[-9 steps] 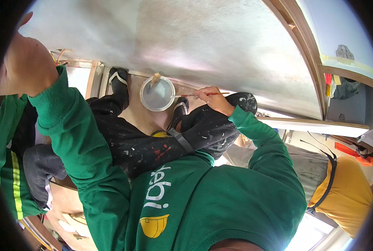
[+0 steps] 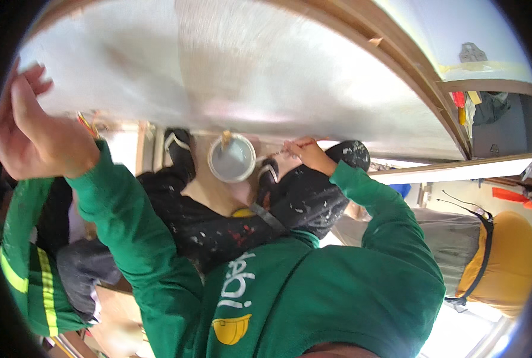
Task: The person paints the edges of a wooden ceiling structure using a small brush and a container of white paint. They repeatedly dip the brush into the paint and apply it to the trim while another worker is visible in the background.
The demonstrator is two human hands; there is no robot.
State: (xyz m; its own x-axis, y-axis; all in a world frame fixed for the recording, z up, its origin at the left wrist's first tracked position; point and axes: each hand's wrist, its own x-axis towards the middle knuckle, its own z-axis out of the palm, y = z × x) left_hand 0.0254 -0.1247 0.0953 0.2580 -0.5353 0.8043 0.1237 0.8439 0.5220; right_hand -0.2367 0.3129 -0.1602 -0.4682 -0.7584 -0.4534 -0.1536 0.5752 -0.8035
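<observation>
Two hands up at pale grey panel (image 2: 248, 65), wood-framed along right edge. Left hand (image 2: 36, 128) flat-ish against panel's left end, fingers spread, gripping nothing. Below centre: round white tub (image 2: 233, 158), grey paint inside. Right hand (image 2: 311, 155) pinched on thin brush handle (image 2: 287, 149), just beside tub. Far right: cluttered shelving (image 2: 487, 107). Versus earlier frame: little changed, left hand shifted slightly.

Green sleeves (image 2: 128, 238), paint-speckled black trousers (image 2: 230, 232), white paint pot (image 2: 232, 158), grey panel (image 2: 248, 65).
</observation>
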